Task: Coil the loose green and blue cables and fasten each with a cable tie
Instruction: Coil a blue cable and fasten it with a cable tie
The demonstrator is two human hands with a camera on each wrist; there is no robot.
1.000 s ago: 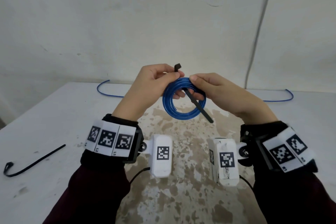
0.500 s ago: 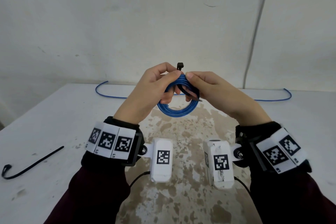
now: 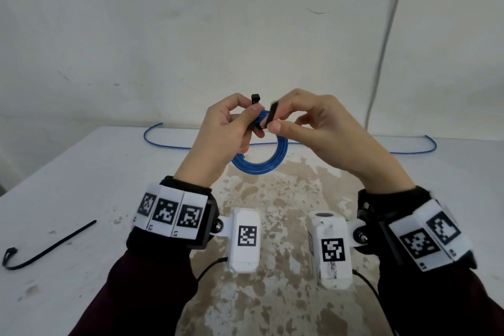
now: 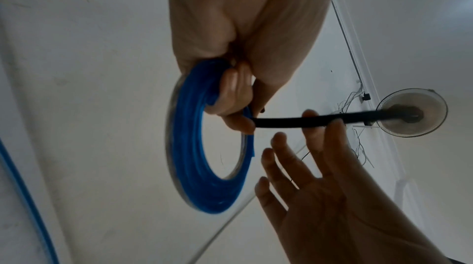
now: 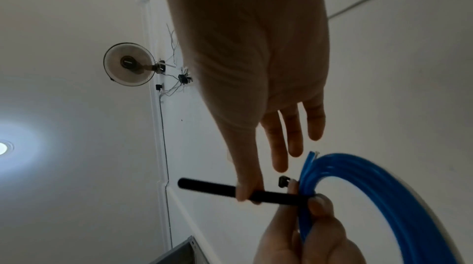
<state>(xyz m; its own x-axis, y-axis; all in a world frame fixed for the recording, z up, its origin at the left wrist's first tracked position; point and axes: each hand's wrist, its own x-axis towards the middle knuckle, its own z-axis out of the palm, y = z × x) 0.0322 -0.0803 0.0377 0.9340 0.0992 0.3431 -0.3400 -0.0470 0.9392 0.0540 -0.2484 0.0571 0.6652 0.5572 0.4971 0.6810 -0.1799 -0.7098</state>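
Far left, near edge of the worktop (image 3: 81, 172): spare black cable tie (image 3: 49, 247), lying flat, well apart from both hands.

Far edge of worktop: loose blue cable (image 3: 163, 142), running left to right behind the hands, ends curled up.

Centre left: left hand (image 3: 218, 139), raised above the worktop, fingers (image 4: 234, 94) curled round the top of the blue coil (image 3: 261, 163), thumb and forefinger pinching the bundled turns. Coil hanging below the grip, clear of the worktop, several turns stacked into one ring.

Centre: black cable tie (image 4: 307, 121), passing through the coil at the grip point, head end (image 3: 255, 98) upright above the left thumb, tail end extending rightward.

Centre right: right hand (image 3: 321, 131), thumb and forefinger pinching the tie's tail just beside the coil; remaining three fingers (image 5: 294, 137) extended and relaxed, touching nothing. Tail tip free beyond the pinch, not yet threaded into the head.

Near centre: worn brown patch (image 3: 272, 213) on the worktop beneath both wrists.

Wrist views, background: wall-mounted fan (image 5: 129, 67), well apart from the hands.
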